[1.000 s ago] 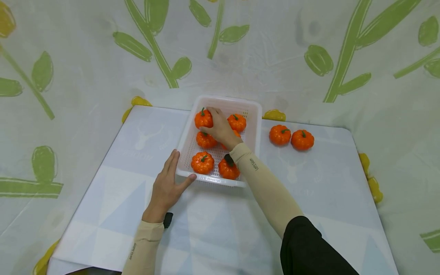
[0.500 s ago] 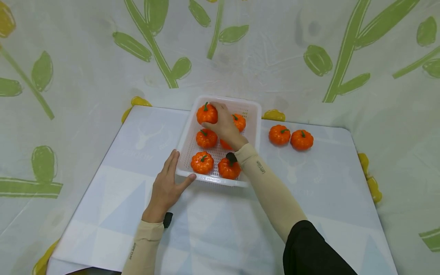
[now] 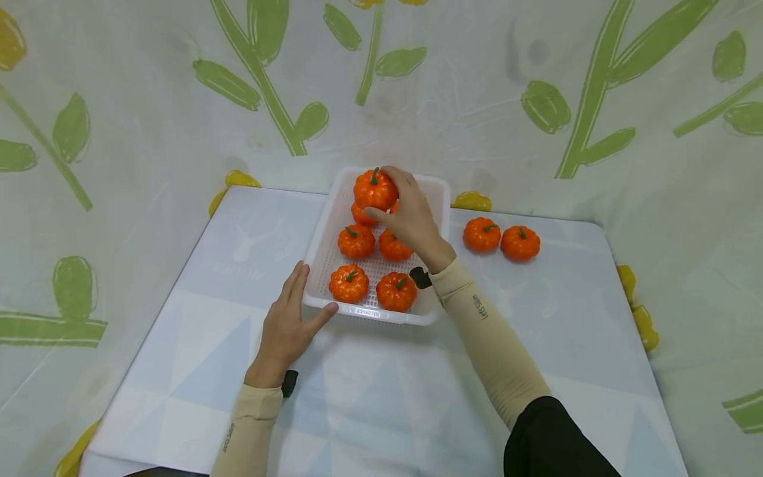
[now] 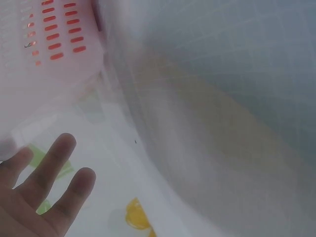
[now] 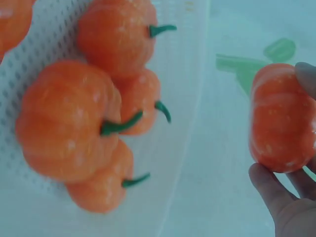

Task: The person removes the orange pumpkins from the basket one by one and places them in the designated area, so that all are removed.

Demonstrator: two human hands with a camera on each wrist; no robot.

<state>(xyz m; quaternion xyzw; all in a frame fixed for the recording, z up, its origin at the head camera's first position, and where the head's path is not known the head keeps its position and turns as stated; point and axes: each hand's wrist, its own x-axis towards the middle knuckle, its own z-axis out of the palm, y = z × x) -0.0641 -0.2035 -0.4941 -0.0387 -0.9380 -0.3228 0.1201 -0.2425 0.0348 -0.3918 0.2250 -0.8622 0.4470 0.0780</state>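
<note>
A small orange pumpkin (image 3: 375, 191) with a green stem is held up by my right hand (image 3: 414, 215) over the back of the white plastic basket (image 3: 432, 317). In the right wrist view, thumb and fingers grip that pumpkin (image 5: 281, 118) on opposite sides. Several like it sit in the basket, among them a front-left pumpkin (image 3: 348, 283) and a front-right pumpkin (image 3: 396, 291); the right hand partly hides the back ones. My left hand (image 3: 289, 331) lies at the basket's near left corner, fingers straight and thumb spread along the front rim.
To the right of the basket, two more pumpkins stand side by side on the table, a left one (image 3: 481, 235) and a right one (image 3: 520, 243). A pale patterned cloth (image 3: 208, 318) covers the table. Behind hangs a curtain (image 3: 453, 99) with green leaf prints.
My right hand has lifted the pumpkin from the basket's back left and carried it up and to the right. Another pumpkin now shows beneath it. The left hand has stayed put.
</note>
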